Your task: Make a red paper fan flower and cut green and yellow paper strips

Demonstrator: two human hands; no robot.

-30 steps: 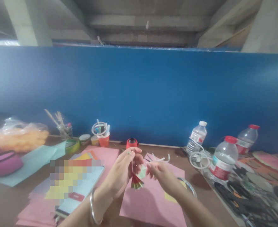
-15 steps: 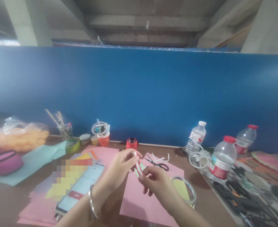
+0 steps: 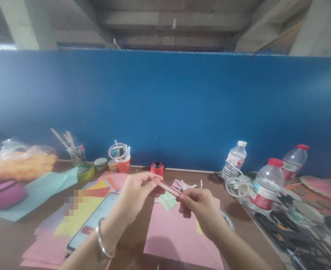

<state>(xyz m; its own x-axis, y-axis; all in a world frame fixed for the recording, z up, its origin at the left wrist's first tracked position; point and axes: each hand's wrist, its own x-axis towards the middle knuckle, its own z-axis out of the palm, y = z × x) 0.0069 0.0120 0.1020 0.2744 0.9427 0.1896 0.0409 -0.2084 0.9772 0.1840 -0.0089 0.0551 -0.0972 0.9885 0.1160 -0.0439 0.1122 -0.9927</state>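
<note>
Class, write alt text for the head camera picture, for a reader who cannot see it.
The left hand and right hand pinch the ends of a folded paper strip above a pink sheet on a brown table. A phone lies to the left, water bottles stand to the right, and a blue wall runs behind.

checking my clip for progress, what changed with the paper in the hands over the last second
The folded paper strip hung fanned open below the left hand a second ago. It is now closed flat and held nearly level, pinched at one end by each hand, the right hand at its right end. The phone, pink sheet and bottles lie as before.
</note>
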